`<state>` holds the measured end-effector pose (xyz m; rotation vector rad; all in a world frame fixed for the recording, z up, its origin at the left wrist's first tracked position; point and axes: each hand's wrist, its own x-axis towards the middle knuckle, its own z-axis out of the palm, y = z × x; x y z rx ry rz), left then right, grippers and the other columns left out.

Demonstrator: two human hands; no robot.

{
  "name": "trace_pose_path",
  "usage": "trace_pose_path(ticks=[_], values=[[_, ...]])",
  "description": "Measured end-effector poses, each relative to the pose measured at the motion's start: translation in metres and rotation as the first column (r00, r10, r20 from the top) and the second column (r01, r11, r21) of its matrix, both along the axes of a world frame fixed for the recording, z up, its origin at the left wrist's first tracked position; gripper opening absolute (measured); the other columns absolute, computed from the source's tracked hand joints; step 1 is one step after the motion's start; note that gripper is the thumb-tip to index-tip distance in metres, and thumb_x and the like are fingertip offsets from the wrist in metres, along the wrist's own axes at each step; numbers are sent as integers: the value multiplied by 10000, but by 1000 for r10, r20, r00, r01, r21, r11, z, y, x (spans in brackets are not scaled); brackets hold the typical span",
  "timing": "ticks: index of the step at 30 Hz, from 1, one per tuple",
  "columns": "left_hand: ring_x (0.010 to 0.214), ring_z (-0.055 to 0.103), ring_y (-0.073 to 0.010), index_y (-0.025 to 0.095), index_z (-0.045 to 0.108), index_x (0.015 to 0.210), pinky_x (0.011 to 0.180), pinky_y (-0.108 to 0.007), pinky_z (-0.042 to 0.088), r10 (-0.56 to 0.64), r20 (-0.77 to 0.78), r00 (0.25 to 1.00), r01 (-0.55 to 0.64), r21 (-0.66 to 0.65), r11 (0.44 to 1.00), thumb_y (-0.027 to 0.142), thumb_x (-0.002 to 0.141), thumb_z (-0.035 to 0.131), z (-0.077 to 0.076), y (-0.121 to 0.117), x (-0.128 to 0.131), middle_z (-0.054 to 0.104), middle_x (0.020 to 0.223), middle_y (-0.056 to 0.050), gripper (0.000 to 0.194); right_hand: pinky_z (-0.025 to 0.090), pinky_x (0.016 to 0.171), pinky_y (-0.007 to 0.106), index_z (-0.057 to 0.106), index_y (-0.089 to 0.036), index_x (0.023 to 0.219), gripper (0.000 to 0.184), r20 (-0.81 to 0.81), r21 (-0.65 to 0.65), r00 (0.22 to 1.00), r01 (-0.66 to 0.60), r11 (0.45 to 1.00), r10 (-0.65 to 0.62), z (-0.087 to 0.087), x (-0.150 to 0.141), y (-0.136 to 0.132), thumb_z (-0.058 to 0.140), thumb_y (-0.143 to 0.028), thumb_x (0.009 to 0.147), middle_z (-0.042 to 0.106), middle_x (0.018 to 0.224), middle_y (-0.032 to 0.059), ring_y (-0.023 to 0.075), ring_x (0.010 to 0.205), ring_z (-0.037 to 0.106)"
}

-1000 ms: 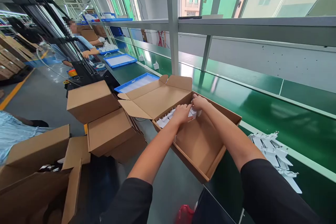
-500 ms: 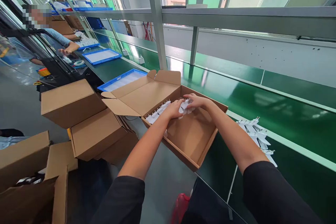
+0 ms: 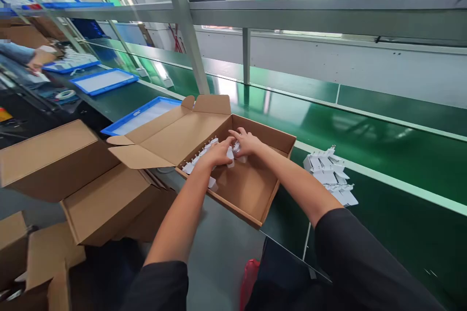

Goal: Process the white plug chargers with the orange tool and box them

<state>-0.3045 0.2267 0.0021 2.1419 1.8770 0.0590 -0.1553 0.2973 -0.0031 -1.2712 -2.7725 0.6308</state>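
Note:
An open cardboard box (image 3: 251, 189) lies before me with a row of white plug adapters (image 3: 200, 154) along its left side, metal prongs up. Inside it, my left hand (image 3: 218, 153) is closed around white adapters (image 3: 229, 155), its fingertips on their upper part. Close beside it, my right hand (image 3: 246, 144) grips more white adapters (image 3: 238, 149) near the box's back wall; its fingers partly cover them. Another white adapter (image 3: 211, 182) shows below my left wrist.
A stack of white adapters (image 3: 328, 175) sits on the green bench (image 3: 386, 180) to the right. Blue-rimmed trays (image 3: 105, 81) lie at the back left, near a co-worker's hand (image 3: 38, 60). Cardboard boxes (image 3: 105, 204) stand at the left. A metal post (image 3: 186, 29) rises behind the box.
The view has swung to the right, so the scene sits further left. My hands stay in the box, and the adapters they hold are now down against the row.

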Motion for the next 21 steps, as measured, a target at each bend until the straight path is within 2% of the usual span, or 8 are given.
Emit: trace_pose_path(ticks=[3, 6, 10, 13, 15, 17, 19, 21], values=[[1209, 620, -311, 227, 367, 1398, 1041, -408, 430, -21, 5, 1000, 21, 5, 1000, 256, 653, 657, -1, 7, -7, 649, 1313, -81, 801, 479, 1055, 524, 225, -352, 1572, 1071, -22, 37, 1000, 23, 999, -23, 8, 8, -2, 817, -332, 679, 279, 1598, 109, 409, 1359, 451], [1147, 650, -285, 245, 351, 1400, 1001, -362, 448, -18, 4, 1000, 18, 5, 1000, 315, 647, 650, -2, 16, -13, 663, 1294, -58, 813, 499, 1018, 516, 201, -331, 1578, 1051, -131, 94, 990, 62, 994, -50, 29, 45, -8, 775, -331, 697, 290, 1574, 115, 377, 1298, 497], [1068, 682, -284, 214, 358, 1428, 963, -353, 467, -20, 36, 999, 19, 32, 999, 340, 624, 660, -1, 19, -17, 685, 1256, -83, 868, 482, 1029, 478, 206, -282, 1573, 1008, -408, 177, 911, 151, 973, -67, 74, 145, -64, 716, -301, 704, 281, 1555, 139, 328, 1274, 499], [1104, 664, -281, 186, 368, 1450, 966, -365, 486, -29, 116, 993, 21, 69, 997, 374, 604, 682, -2, 17, -17, 675, 1269, -99, 922, 512, 973, 442, 248, -329, 1556, 961, -421, 172, 868, 362, 916, -263, 88, 228, -133, 695, -292, 706, 296, 1559, 102, 322, 1253, 522], [1172, 623, -284, 193, 392, 1447, 1006, -411, 484, -52, 202, 978, 24, 135, 991, 416, 603, 692, -3, 17, -16, 646, 1312, -81, 923, 543, 902, 423, 279, -351, 1542, 950, -361, 142, 815, 528, 837, -453, 76, 267, -177, 703, -303, 694, 300, 1566, 97, 307, 1165, 582], [1189, 601, -290, 241, 445, 1412, 1015, -480, 493, -87, 308, 947, 17, 225, 974, 467, 612, 711, 1, 18, -12, 642, 1304, -26, 873, 562, 844, 422, 290, -351, 1539, 940, -274, 104, 739, 659, 745, -615, 52, 287, -208, 692, -312, 690, 308, 1571, 104, 301, 1095, 625], [1157, 605, -294, 309, 497, 1358, 977, -536, 525, -114, 399, 910, -16, 308, 951, 506, 628, 731, 12, 16, -7, 666, 1231, 36, 792, 573, 826, 430, 289, -330, 1546, 947, -187, 76, 668, 741, 667, -721, 22, 290, -223, 687, -314, 687, 305, 1582, 120, 333, 1146, 613], [1171, 591, -306, 372, 529, 1320, 948, -573, 546, -128, 450, 884, -75, 406, 911, 511, 649, 731, 31, 6, 0, 679, 1176, 78, 714, 579, 842, 441, 272, -310, 1560, 967, -116, 57, 633, 774, 631, -766, -4, 278, -221, 696, -310, 691, 268, 1614, 134, 370, 1240, 563]])
